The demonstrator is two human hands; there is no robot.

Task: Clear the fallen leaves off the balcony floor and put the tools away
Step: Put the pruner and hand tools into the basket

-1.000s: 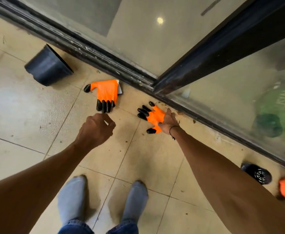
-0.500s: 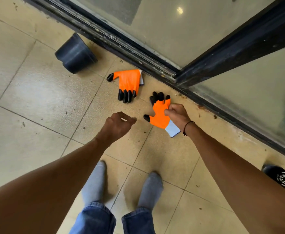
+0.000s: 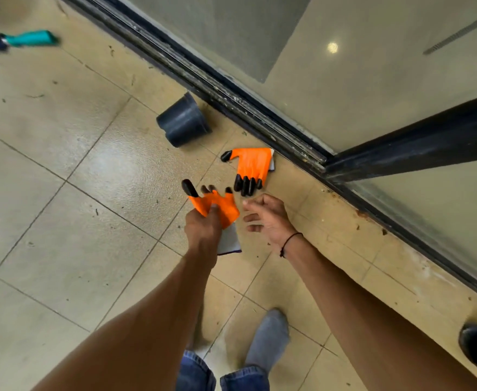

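Open tiled floor (image 3: 62,221): wide free room left of both arms.
Door track (image 3: 231,100): diagonal barrier along far side; glass behind, no passage.
Black pot (image 3: 183,123): on its side, just beside track, blocks that stretch.
Orange glove on floor (image 3: 253,165): against track, between pot and frame corner; approach open from near side.
Left hand (image 3: 203,225) holding second glove (image 3: 217,206): fills gap left of right hand (image 3: 268,218).
Teal-handled tool (image 3: 28,38): far left, well apart.
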